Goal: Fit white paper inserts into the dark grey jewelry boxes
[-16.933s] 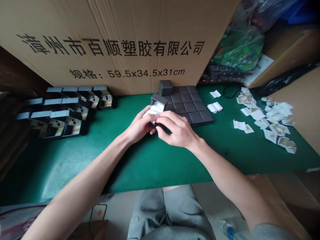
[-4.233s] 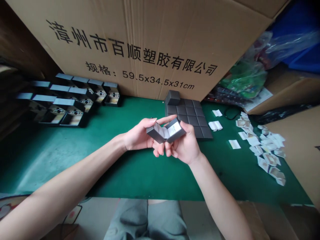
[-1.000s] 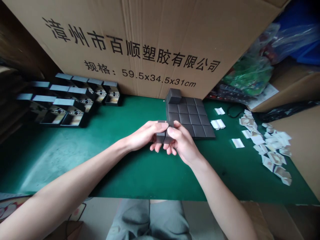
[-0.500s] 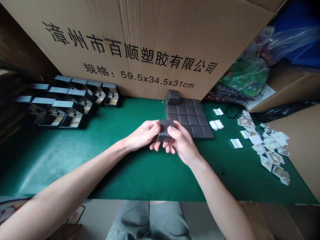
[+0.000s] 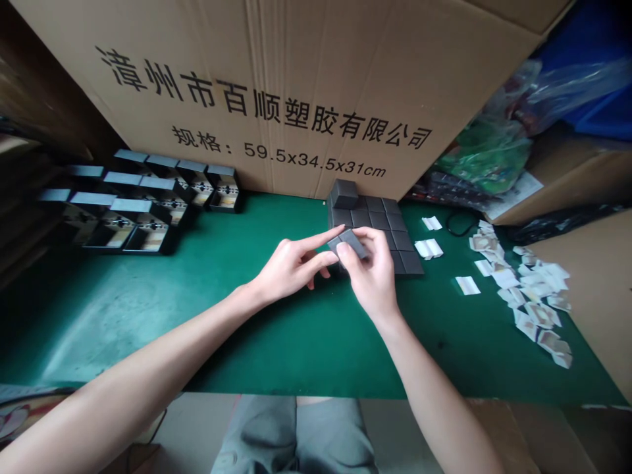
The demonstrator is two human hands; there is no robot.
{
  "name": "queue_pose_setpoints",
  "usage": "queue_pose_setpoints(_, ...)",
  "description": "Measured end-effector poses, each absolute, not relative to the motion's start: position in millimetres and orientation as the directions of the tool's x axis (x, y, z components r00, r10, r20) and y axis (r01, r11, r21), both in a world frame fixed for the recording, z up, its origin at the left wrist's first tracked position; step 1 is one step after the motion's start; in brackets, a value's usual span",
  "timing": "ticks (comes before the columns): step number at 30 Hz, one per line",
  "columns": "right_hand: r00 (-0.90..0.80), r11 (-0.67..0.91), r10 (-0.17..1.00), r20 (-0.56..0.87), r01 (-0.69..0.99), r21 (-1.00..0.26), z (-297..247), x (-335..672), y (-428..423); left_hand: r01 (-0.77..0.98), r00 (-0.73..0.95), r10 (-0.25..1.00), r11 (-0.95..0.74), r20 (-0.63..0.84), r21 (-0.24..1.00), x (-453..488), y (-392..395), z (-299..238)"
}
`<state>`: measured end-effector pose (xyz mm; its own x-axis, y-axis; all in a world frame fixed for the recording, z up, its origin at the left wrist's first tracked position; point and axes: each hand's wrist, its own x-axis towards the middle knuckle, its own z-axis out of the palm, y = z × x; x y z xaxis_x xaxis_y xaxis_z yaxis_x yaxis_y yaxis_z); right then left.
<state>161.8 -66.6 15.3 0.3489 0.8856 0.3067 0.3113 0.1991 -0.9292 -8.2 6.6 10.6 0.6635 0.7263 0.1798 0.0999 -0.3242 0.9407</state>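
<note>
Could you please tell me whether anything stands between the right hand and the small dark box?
Nothing visible does: the right hand holds the small dark box directly. The left hand is beside the box, not between them; whether it touches is unclear.

A green tabletop (image 5: 296, 349) — a tall printed carton (image 5: 306, 39) behind it — stands over a pale floor (image 5: 202, 428).

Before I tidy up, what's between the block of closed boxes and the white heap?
Three white pieces and a black cord, in the head view.
</note>
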Motion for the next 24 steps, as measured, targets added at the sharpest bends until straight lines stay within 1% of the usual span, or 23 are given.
queue_pose_setpoints(2, 0.398, 0.185, 0.832, 0.386, 0.457, -0.87, 15, 169, -64, 0.188, 0.618, 0.75, -0.434, 0.237, 0.881, -8, 5, 10)
queue_pose_setpoints(4, 0.414, 0.131, 0.794, 0.445, 0.598, -0.791, 16, 177, -62, 0.243, 0.6, 0.742, -0.526, 0.299, 0.815, -7, 4, 9)
queue_pose_setpoints(6, 0.397, 0.069, 0.785, 0.476, 0.708, -0.703, 16, 185, -60, 0.268, 0.603, 0.729, -0.569, 0.325, 0.778, -5, 3, 7)
queue_pose_setpoints(8, 0.357, 0.033, 0.792, 0.495, 0.785, -0.619, 14, 192, -58, 0.263, 0.606, 0.726, -0.568, 0.325, 0.78, -4, 2, 5)
queue_pose_setpoints(10, 0.311, 0.032, 0.801, 0.512, 0.831, -0.555, 12, 196, -56, 0.247, 0.628, 0.707, -0.577, 0.325, 0.778, -3, 1, 4)
queue_pose_setpoints(15, 0.293, -0.005, 0.771, 0.565, 0.891, -0.455, 6, 201, -53, 0.228, 0.782, 0.554, -0.679, 0.283, 0.698, -1, 0, 1)
queue_pose_setpoints(19, 0.271, -0.038, 0.756, 0.596, 0.927, -0.373, 5, 204, -52, 0.244, 0.826, 0.501, -0.729, 0.257, 0.639, 0, 0, -3)
queue_pose_setpoints(21, 0.252, -0.061, 0.772, 0.584, 0.943, -0.326, 7, 205, -50, 0.247, 0.829, 0.491, -0.753, 0.27, 0.61, 1, 1, -5)
queue_pose_setpoints(24, 0.25, -0.123, 0.83, 0.498, 0.954, -0.274, 11, 203, -46, 0.27, 0.815, 0.498, -0.779, 0.296, 0.565, 0, 2, -8)
